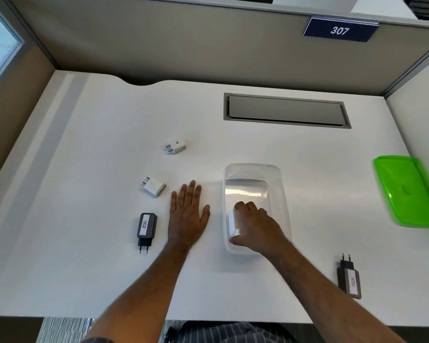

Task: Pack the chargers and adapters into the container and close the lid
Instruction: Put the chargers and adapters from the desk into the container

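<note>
Over the clear container, mid-desk, right hand reaches in at the near end, fingers curled round a white charger; whether it touches the bottom yet I cannot tell. Step in hand looks like placing the first item. Left hand lies flat on the desk just left of the container, fingers straight, holding nothing.

Container otherwise looks empty, far end bare, no lid on. Green lid lies well apart at the right edge of the desk.

Still out: white adapter just left of the left hand's fingertips, another white plug farther back, black charger "002" near left, black charger "026" near right.

Next move, judged: let go of the white charger, pull the hand clear, then fetch the rest; the left hand is closest to the white adapter and the 002. Leave room so all five fit flat under the lid.
</note>
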Demonstrator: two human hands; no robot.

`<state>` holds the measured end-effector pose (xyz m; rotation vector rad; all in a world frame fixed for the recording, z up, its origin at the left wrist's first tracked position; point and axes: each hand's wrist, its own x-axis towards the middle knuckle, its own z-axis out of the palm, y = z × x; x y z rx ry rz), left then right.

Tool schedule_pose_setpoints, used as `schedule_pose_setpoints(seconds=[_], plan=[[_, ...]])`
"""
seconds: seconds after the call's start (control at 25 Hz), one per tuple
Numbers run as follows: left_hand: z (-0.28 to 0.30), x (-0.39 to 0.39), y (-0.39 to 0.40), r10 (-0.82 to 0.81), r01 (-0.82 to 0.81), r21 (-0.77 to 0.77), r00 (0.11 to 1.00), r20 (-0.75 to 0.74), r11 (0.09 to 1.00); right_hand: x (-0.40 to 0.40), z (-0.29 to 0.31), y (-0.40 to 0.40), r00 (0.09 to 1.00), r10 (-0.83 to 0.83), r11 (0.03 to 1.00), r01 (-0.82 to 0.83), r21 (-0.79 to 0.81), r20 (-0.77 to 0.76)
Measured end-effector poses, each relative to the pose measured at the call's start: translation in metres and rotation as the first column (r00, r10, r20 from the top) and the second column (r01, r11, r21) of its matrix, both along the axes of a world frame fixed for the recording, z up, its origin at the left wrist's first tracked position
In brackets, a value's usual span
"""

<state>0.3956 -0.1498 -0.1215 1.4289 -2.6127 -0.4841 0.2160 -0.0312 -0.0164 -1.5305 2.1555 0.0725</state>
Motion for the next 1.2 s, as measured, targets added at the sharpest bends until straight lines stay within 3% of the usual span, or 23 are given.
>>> schedule_pose_setpoints(seconds=[0.28, 0.68, 0.88, 1.04, 1.2], plan=[[0.001, 0.001, 0.0, 0.001, -0.001, 0.012, 1.0, -0.006, 1.0, 0.008, -0.008, 0.006, 0.999, 0.021, 0.998, -0.022, 0.055, 0.028], [0.004, 0.001, 0.0, -0.009, 0.009, 0.012, 1.0, 0.0, 1.0, -0.008, 0.003, 0.005, 0.976, -0.072, 0.992, 0.049, 0.118, 0.203], [0.005, 0.001, 0.0, -0.012, 0.012, 0.022, 1.0, 0.005, 1.0, -0.018, 0.021, 0.013, 0.971, -0.132, 0.973, 0.166, -0.162, 0.201], [0.007, 0.001, 0.0, -0.022, 0.021, 0.038, 1.0, 0.02, 0.999, -0.031, 0.035, 0.029, 0.958, -0.19, 0.868, 0.266, -0.418, 0.216], [0.011, 0.002, -0.001, -0.032, 0.031, 0.071, 0.999, 0.019, 0.997, -0.046, 0.044, 0.05, 0.933, -0.275, 0.772, 0.357, -0.526, 0.23]])
